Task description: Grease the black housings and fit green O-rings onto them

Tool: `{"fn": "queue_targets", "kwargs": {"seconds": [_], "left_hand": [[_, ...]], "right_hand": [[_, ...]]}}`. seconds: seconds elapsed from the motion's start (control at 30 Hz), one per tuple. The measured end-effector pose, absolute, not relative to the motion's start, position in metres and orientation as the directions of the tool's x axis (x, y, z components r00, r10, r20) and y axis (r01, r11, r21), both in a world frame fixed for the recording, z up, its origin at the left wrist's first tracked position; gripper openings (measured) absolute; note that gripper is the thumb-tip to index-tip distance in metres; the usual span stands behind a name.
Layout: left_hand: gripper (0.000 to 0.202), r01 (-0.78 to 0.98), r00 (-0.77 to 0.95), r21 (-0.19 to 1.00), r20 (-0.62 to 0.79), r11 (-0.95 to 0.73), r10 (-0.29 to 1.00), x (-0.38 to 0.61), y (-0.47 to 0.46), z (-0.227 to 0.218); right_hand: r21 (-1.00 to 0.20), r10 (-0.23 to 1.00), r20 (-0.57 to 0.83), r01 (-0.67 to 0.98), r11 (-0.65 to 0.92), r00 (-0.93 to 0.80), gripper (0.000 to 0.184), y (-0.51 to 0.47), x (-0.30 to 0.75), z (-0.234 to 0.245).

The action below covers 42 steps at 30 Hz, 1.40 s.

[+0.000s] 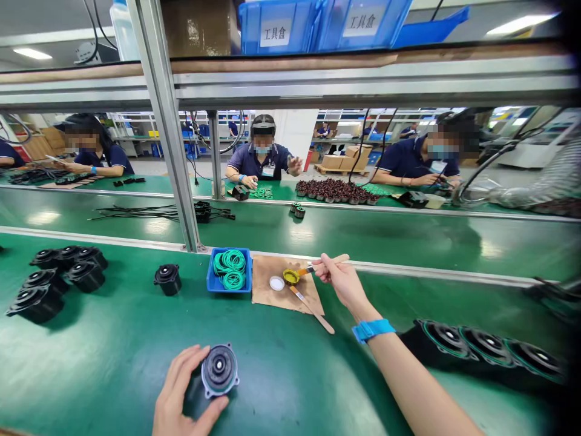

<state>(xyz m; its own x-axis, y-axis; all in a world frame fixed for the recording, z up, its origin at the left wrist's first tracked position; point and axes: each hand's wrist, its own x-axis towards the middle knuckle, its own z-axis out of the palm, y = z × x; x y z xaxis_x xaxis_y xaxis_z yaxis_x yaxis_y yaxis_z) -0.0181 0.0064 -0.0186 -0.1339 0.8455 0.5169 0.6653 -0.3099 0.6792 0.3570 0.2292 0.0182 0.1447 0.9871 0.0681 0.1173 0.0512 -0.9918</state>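
The left hand (175,399), toward the near edge of the glossy green tabletop (113,375), is half open in a C, its fingertips and thumb on opposite sides of a round dark housing with a silvery flanged rim (219,370). That grip leaves the ringed face uncovered, probably to keep it reachable while steady. Beyond, by the far edge, a rectangular blue plastic tray (209,281) contains loose green rings (233,260), presumably so they cannot scatter.

Just right of the tray lies a brown cardboard sheet (265,295), likely there to catch drips. On it are a round white lid (276,283), a small round yellow pot (291,277) and a spare wooden-handled brush (313,310) (its handle overhangs the sheet). The right hand (336,280) is closed around another pale wooden-handled brush (308,270), bristles at the pot's mouth, a slant that seems to keep fingers clean. Toward the right edge, black housings with green rings (488,345) stand in a row.
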Motion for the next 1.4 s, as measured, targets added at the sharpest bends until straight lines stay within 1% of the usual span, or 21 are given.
{"fn": "queue_targets", "kwargs": {"seconds": [0.13, 0.3, 0.37, 0.47, 0.57, 0.67, 0.73, 0.8, 0.87, 0.93, 1.07, 1.17, 1.3, 1.4], "left_hand": [[0.051, 0.689, -0.123, 0.646, 0.551, -0.329, 0.826, -0.021, 0.008, -0.020], [0.054, 0.773, 0.053, 0.481, 0.601, -0.414, 0.798, -0.035, 0.012, -0.022], [0.056, 0.786, 0.087, 0.446, 0.605, -0.427, 0.791, -0.038, 0.013, -0.023], [0.056, 0.789, 0.088, 0.444, 0.601, -0.424, 0.795, -0.040, 0.014, -0.024], [0.055, 0.786, 0.083, 0.453, 0.596, -0.420, 0.799, -0.038, 0.012, -0.023], [0.054, 0.767, 0.043, 0.508, 0.569, -0.392, 0.821, -0.031, 0.009, -0.020], [0.052, 0.744, -0.001, 0.562, 0.542, -0.362, 0.840, -0.026, 0.006, -0.018], [0.051, 0.734, -0.028, 0.589, 0.524, -0.338, 0.851, -0.023, 0.004, -0.016], [0.054, 0.740, -0.014, 0.579, 0.521, -0.342, 0.853, -0.022, 0.003, -0.015], [0.059, 0.747, 0.008, 0.563, 0.524, -0.353, 0.851, -0.023, 0.003, -0.013], [0.072, 0.750, 0.012, 0.562, 0.517, -0.350, 0.856, -0.022, 0.003, -0.007], [0.069, 0.743, 0.003, 0.568, 0.527, -0.355, 0.850, -0.019, 0.004, -0.002], [0.053, 0.726, -0.005, 0.575, 0.553, -0.377, 0.833, -0.016, 0.005, 0.006], [0.051, 0.722, -0.015, 0.577, 0.564, -0.381, 0.826, -0.015, 0.006, 0.009]], "right_hand": [[-0.998, 0.981, 0.002, 0.060, -0.010, 0.193, 0.029, 0.231, 0.355, 0.008], [-0.997, 0.973, -0.071, 0.017, -0.077, 0.221, 0.025, 0.231, 0.353, 0.001], [-0.996, 0.968, -0.089, 0.004, -0.092, 0.234, 0.025, 0.230, 0.352, 0.001], [-0.996, 0.961, -0.092, -0.020, -0.090, 0.262, 0.024, 0.229, 0.353, 0.005], [-0.997, 0.953, -0.062, -0.062, -0.046, 0.296, 0.023, 0.226, 0.353, 0.019], [-0.991, 0.956, -0.008, -0.133, 0.032, 0.294, 0.030, 0.219, 0.345, 0.041], [-0.978, 0.967, 0.028, -0.194, 0.080, 0.255, 0.035, 0.209, 0.334, 0.058], [-0.962, 0.980, 0.051, -0.254, 0.100, 0.190, 0.036, 0.196, 0.316, 0.076], [-0.952, 0.994, 0.047, -0.296, 0.075, 0.100, 0.039, 0.178, 0.295, 0.090], [-0.951, 1.000, 0.011, -0.310, 0.008, -0.009, 0.042, 0.157, 0.273, 0.098], [-0.951, 0.962, -0.109, -0.256, -0.175, -0.250, 0.048, 0.121, 0.232, 0.096], [-0.947, 0.906, -0.177, -0.185, -0.263, -0.384, 0.055, 0.105, 0.214, 0.085], [-0.954, 0.858, -0.216, -0.088, -0.287, -0.466, 0.060, 0.096, 0.205, 0.074], [-0.957, 0.848, -0.225, -0.053, -0.284, -0.480, 0.061, 0.093, 0.203, 0.070]]}}
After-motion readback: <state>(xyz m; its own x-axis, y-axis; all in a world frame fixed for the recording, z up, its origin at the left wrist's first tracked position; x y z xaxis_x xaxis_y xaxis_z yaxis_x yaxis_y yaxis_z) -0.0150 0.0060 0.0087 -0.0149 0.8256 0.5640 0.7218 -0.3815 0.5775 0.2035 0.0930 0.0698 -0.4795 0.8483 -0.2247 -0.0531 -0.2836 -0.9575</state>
